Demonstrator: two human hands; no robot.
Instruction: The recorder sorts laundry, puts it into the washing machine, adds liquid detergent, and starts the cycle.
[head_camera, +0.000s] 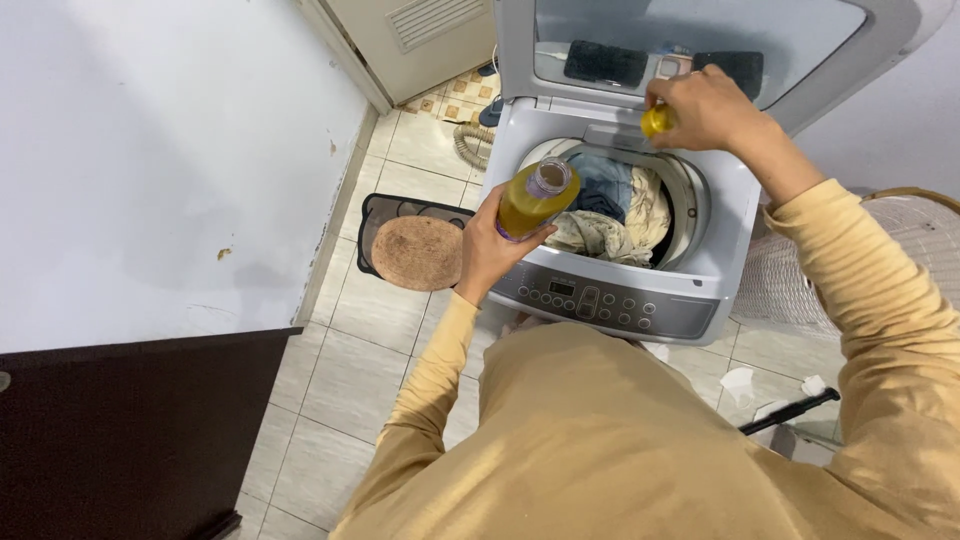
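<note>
My left hand (487, 243) grips an uncapped bottle of yellow liquid (533, 199), tilted toward the drum of a white top-loading washing machine (606, 300). Its mouth is just over the drum's left rim. My right hand (705, 106) holds a small yellow cap (656, 121) above the far edge of the tub. Inside the drum lies a pile of clothes (615, 213), blue and cream. The machine's lid (690, 40) stands raised behind my right hand.
A white wall (150, 150) runs along the left, with a dark cabinet (130, 430) below it. A black basket with a round brown mat (417, 252) sits on the tiled floor beside the machine. A wicker basket (900, 230) stands at the right.
</note>
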